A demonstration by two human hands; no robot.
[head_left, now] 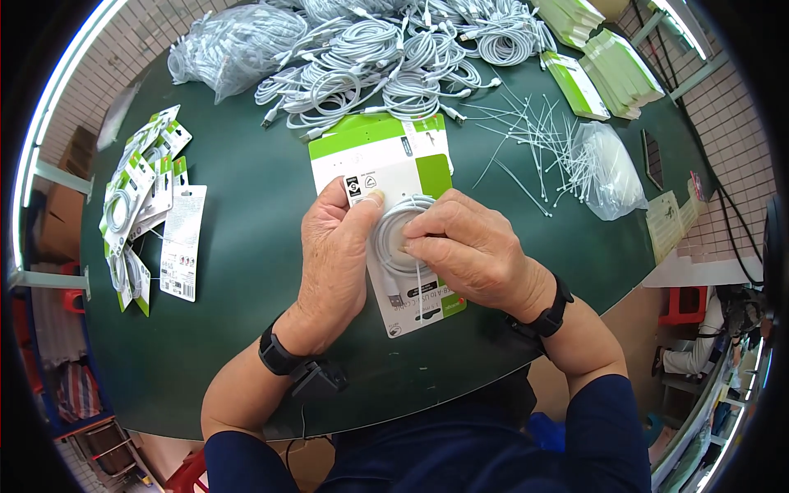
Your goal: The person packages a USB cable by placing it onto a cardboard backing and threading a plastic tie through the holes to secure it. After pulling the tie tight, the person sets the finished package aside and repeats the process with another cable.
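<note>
My left hand grips a white and green packaging card by its left side, thumb on the front and fingers hidden behind. On the card's front lies a coiled white cable. A thin white cable tie crosses the coil's lower part, its tail hanging down over the card. My right hand is closed in a pinch over the coil's middle, on the upper part of that tie; the fingertips hide the exact grip. Beneath the held card, more white and green cards lie on the table.
Many coiled cables are heaped at the back, beside a plastic bag of cables. Loose ties and a bag of ties lie right, below stacked cards. Carded cables pile up left on the green table.
</note>
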